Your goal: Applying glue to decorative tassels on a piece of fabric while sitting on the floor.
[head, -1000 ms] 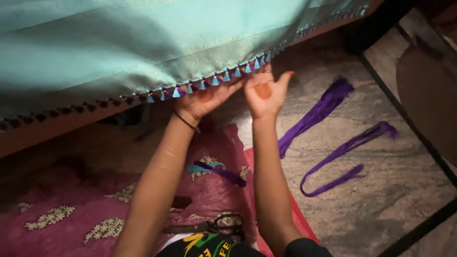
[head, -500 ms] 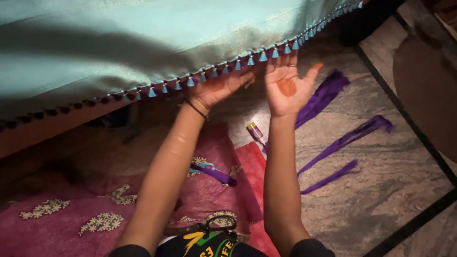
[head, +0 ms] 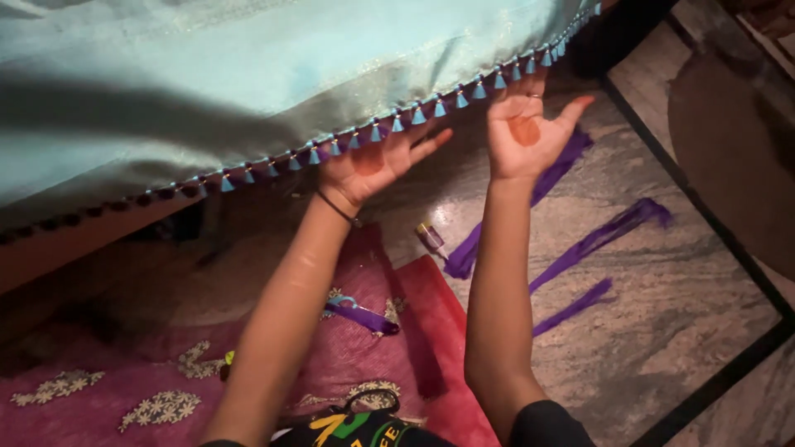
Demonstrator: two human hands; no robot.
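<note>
Turquoise silk-like cloth (head: 248, 74) fills the upper half of the head view, draped over what looks like a wooden edge. Its lower border carries a row of small blue tassels (head: 414, 116), running diagonally up to the right; further left the tassels look darker, in shadow.

Left hand (head: 373, 161): palm up, fingers spread, not gripping. Fingertips reach under the hem just below the tassel row; contact with the cloth is likely but cannot be confirmed. Thin dark band at the wrist.

Right hand (head: 526, 124): palm up, open, thumb out to the right, a ring on one finger. Fingertips sit at the hem beside the tassels. Holds nothing.

Below: purple ribbon strips (head: 580, 248) lie loose on the stone floor (head: 662, 331), well apart from both hands. A small spool (head: 429, 237) lies on the floor near the corner of a red embroidered fabric (head: 124, 389). A short purple piece with a pale blue clip (head: 360, 313) rests on that red fabric between the forearms.

Judgement on handling: work appears to be along the tasselled hem. To do it cleanly, support the border flat on both open palms, keeping the hands near each other so the edge does not sag between them. Light tension only; the weave looks fine and may pucker. Avoid snagging tassels with the ring. Lighting is dim at left, so working in the brighter right stretch seems wiser.
</note>
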